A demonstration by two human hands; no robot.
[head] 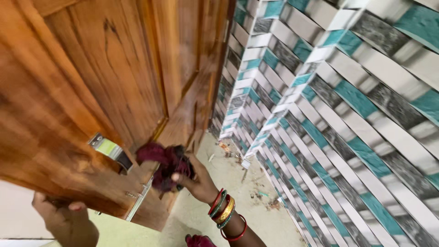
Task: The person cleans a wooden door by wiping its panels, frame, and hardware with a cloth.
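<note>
Your right hand (196,180) is clenched around a maroon cloth (162,163), pressing it on the wooden door (82,91) beside the metal handle (109,151). Your left hand (64,219) grips the door's edge; the cloth could snag on that handle.

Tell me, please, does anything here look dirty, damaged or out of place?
Yes. Small bits of debris lie scattered on the floor along the tiled wall. The wooden door, where the right hand presses a dark red cloth, shows no damage.
</note>
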